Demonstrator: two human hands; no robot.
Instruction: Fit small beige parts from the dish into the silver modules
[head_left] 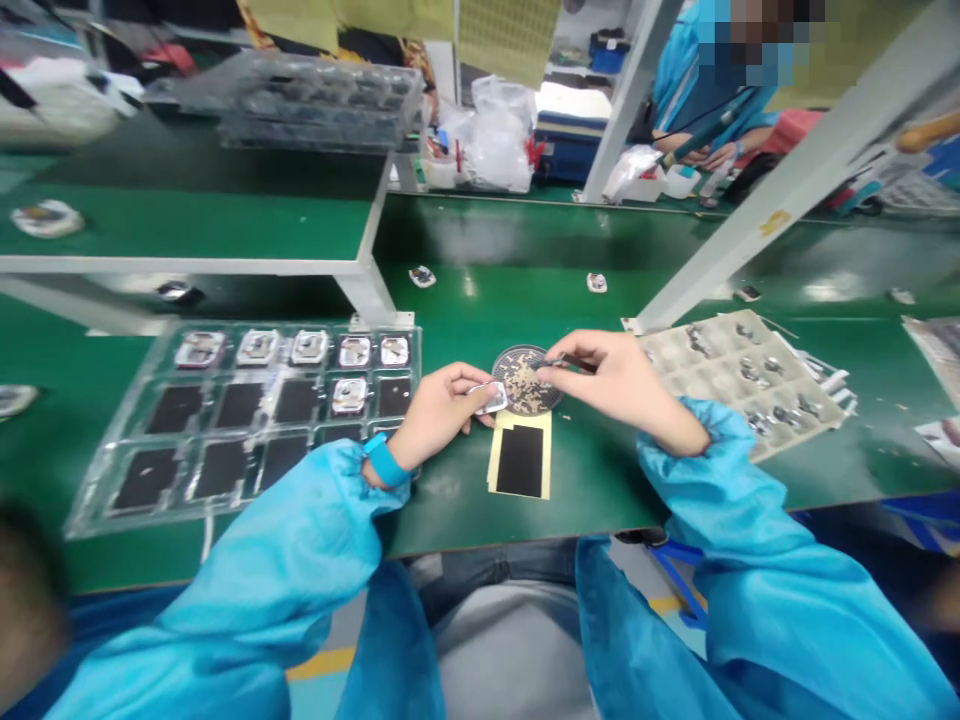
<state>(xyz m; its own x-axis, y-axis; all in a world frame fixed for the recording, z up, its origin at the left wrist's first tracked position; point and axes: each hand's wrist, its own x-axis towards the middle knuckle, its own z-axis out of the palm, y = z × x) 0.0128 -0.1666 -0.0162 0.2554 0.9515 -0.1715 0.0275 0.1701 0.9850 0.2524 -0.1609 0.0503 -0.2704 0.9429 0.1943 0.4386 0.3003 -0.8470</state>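
Between the fingers of my left hand (442,408) is a small white-rimmed device part (492,398), held at the left edge of a round dark dish (551,402). Many tiny beige pieces (525,380) lie in the dish. My right hand (611,380) pinches dark tweezers (576,361), whose tips are over the pieces; whether they grip one is too small to tell. Just below the dish, a black rectangular sheet (520,462) rests on yellow paper (495,470).
A clear compartment tray (105,465) with several similar parts stands at left. A beige tray (739,370) with metal pieces lies at right. White metal posts (369,290) rise behind. Loose parts (422,276) dot the green table (450,520). A person (701,110) sits across.
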